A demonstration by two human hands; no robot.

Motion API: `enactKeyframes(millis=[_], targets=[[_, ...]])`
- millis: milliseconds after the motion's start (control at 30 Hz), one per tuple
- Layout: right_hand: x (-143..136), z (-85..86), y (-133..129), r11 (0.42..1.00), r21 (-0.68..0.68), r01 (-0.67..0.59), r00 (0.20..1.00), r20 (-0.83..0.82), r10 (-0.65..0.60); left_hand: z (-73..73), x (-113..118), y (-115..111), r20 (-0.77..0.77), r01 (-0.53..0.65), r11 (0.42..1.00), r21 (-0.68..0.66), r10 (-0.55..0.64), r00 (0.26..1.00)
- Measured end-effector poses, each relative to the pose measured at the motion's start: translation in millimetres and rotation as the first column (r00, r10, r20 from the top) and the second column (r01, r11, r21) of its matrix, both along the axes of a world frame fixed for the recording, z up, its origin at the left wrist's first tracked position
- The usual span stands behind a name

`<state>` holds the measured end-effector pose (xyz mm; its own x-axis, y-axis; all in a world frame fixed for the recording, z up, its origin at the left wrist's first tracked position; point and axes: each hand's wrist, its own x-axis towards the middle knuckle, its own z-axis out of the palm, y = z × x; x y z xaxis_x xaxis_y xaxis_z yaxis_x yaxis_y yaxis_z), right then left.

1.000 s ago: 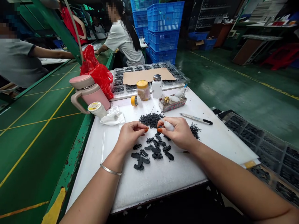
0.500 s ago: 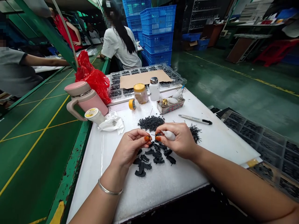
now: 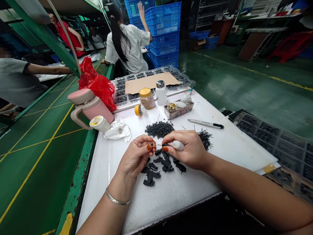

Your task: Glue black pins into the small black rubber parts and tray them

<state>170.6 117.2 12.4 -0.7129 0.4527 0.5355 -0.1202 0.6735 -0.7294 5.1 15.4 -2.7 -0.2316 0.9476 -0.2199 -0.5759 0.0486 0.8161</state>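
Small black plastic part (image 3: 165, 144) pinched in right hand (image 3: 188, 148), white squeeze bottle (image 3: 178, 145) also gripped; left hand (image 3: 137, 153) near, fingertips closed on tiny black piece (image 3: 152, 144). Both above white tabletop (image 3: 190, 195).

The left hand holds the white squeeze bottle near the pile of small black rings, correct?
Wrong hand: the head view shows the white squeeze bottle in the right hand, not the left hand. It is near the pile of small black rings, as stated.
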Motion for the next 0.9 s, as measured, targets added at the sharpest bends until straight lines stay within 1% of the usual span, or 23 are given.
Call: enactKeyframes(millis=[100,300,433,667,900], targets=[[0.0,-0.5,-0.6,1.0,-0.002,-0.007,1.0,-0.004,0.007,-0.8,0.8,0.6,0.018,-0.004,1.0,-0.014,0.004,1.0],[-1.6,-3.2,0.3,1.0,0.01,-0.01,0.999,-0.041,0.011,-3.8,2.6,2.8,0.027,0.023,1.0,0.011,-0.024,0.999],[-2.9,-4.0,-0.9,1.0,0.009,-0.006,0.999,-0.037,0.006,-6.2,3.5,3.3,0.031,0.029,1.0,0.006,-0.029,0.999],[-2.5,-4.3,-1.6,1.0,-0.011,-0.005,1.0,0.003,0.005,-7.3,3.8,4.8,0.026,-0.037,0.999,-0.018,0.038,0.999],[-3.1,-4.9,0.0,1.0,-0.025,0.003,1.0,0.012,-0.003,-9.1,4.3,5.7,-0.005,-0.044,0.999,0.005,0.044,0.999]])
